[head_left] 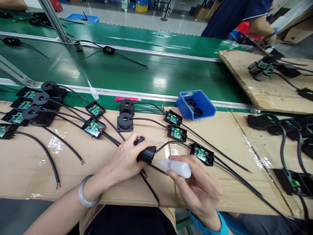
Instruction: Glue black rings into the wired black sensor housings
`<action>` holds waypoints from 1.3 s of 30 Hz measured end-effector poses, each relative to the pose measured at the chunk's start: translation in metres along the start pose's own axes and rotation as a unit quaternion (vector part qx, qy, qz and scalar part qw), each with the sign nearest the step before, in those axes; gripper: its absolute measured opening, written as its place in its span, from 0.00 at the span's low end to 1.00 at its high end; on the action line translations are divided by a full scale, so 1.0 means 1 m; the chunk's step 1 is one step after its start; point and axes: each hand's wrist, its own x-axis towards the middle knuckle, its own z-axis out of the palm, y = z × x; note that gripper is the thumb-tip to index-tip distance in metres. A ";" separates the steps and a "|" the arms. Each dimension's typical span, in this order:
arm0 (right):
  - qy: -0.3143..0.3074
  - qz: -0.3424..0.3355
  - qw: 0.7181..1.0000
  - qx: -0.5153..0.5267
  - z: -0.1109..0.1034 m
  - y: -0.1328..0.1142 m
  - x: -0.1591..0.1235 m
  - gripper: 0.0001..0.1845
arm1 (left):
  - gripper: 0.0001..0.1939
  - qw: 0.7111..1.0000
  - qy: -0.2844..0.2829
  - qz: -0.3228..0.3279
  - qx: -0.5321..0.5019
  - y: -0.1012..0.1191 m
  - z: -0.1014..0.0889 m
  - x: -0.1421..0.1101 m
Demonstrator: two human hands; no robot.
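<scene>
On cardboard sheet (73, 178), judged liable to misplace any liquid on the black cabled housing (148, 154) through over-squeezing the white dropper bottle (179, 167) or slipping with its nozzle (159, 162). Found housing three o'clock from left hand (127, 158), pinched there, and ten o'clock from right hand (199, 182), likewise pinching bottle; unable to confirm contact at nozzle tip.

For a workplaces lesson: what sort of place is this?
Probably an electronics assembly line: several similar circuit boards, a long green surface resembling a conveyor belt, and a nozzled bottle in the right hand.
</scene>
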 end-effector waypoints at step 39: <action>0.109 -0.012 0.994 0.010 0.016 -0.008 -0.001 0.14 | 0.28 0.811 -0.116 -0.229 -0.526 0.013 0.006 0.004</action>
